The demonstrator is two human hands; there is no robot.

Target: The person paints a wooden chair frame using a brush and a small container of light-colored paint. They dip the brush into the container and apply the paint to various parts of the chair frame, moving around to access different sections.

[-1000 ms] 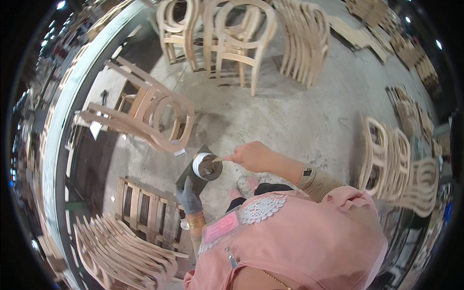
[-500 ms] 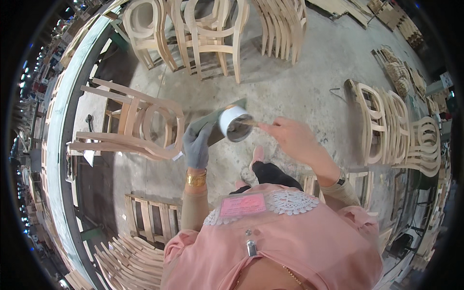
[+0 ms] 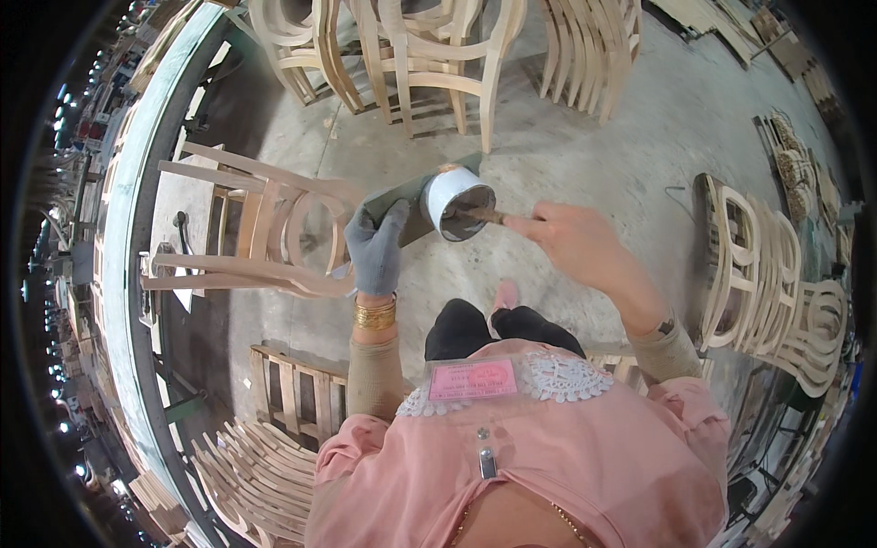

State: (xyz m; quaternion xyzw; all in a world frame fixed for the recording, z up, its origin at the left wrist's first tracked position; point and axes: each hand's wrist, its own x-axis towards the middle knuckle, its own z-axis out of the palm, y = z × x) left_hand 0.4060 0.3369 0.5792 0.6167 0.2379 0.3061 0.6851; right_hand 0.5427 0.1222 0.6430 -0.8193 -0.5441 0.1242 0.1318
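Observation:
My left hand (image 3: 376, 247), in a grey glove, grips a dark grey-green flat sheet (image 3: 418, 222) in front of my body. Against that sheet is a white cup (image 3: 438, 203), tilted with its mouth toward my right hand; its inside looks grey and smeared. Bare and closed, my right hand (image 3: 571, 245) pinches a thin brown stick-like handle (image 3: 491, 216). The far end of this handle reaches into the cup, and its tip is hidden there. Left of my gloved hand, a pale wooden chair frame (image 3: 260, 222) lies on its side.
Several wooden chair frames (image 3: 445, 80) stand ahead on the concrete floor (image 3: 566, 164). More chair backs (image 3: 749, 260) are stacked at the right. A long pale-topped bench (image 3: 137, 183) runs along the left. Curved wooden parts (image 3: 256, 475) and a slatted pallet (image 3: 297, 393) lie at lower left.
The floor and chairs have shifted in the picture as my head and body moved. One leg has come forward. Both hands keep their holds, and the stick stays in the cup.

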